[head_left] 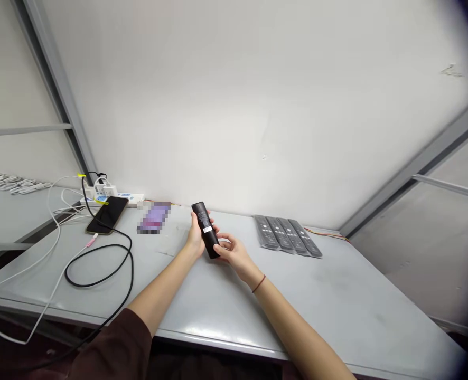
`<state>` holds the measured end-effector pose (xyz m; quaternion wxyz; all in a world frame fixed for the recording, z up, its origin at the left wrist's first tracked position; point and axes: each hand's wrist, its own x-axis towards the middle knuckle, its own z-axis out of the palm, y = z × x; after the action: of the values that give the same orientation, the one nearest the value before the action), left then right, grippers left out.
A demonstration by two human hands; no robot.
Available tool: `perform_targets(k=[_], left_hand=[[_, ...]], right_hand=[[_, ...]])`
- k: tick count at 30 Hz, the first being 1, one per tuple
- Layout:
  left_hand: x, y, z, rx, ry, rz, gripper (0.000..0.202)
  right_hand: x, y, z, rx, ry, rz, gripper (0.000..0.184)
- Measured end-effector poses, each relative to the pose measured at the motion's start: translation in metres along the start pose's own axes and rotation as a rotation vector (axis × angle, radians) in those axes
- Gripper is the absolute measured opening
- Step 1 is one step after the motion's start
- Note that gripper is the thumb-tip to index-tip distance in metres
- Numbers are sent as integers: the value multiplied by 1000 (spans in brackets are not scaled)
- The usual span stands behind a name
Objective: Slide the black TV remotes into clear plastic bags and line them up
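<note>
At a grey counter [337,295], a black remote [205,228] is held two-handed.
Left grip [195,237] wraps its side; right grip [233,252] closes on its lower end.

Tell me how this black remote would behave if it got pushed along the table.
The black remote control looks stiff: it shows no bend between the left hand and right hand. Its narrow, rounded-looking body might turn or roll slightly if pushed along the table. Its smooth dark casing could be slightly slippery.
</note>
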<state>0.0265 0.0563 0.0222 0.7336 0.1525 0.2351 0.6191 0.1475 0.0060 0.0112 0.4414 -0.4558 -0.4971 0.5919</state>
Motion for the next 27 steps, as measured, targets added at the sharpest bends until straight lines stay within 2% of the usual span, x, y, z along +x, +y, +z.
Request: perform_targets(k=[2, 4, 7, 10, 14, 18, 21, 23, 25, 27], left_hand=[[0, 2, 0, -52, -13, -11, 45], [-2, 4, 1, -100, -46, -15, 42], [-6, 7, 4, -164, -70, -10, 38], [-6, 11, 4, -202, -48, 9, 34], [-3, 14, 2, -158, 61, -28, 27], [-1, 13, 1, -194, 92, 45, 2], [1, 11, 0, -228, 72, 105, 12], [2, 11, 1, -233, 72, 129, 11], [2, 12, 1, -218, 84, 115, 10], [0, 13, 3, -196, 79, 89, 16]], right_hand=[[-2, 2, 2, -74, 33, -83, 45], [-4, 2, 3, -239, 56, -217, 44], [-10, 2, 2, -515, 17, -426, 54], [-14, 2, 1, -620, -16, -517, 56], [-12, 5, 1, -501, 25, -452, 39], [-5, 9, -2, -296, 121, -306, 36], [-3, 8, -3, -164, 104, -264, 37], [-5, 7, -2, -77, 61, -269, 42], [-6, 5, 0, 4, 32, -284, 51], [-6, 2, 0, 87, 50, -294, 53]])
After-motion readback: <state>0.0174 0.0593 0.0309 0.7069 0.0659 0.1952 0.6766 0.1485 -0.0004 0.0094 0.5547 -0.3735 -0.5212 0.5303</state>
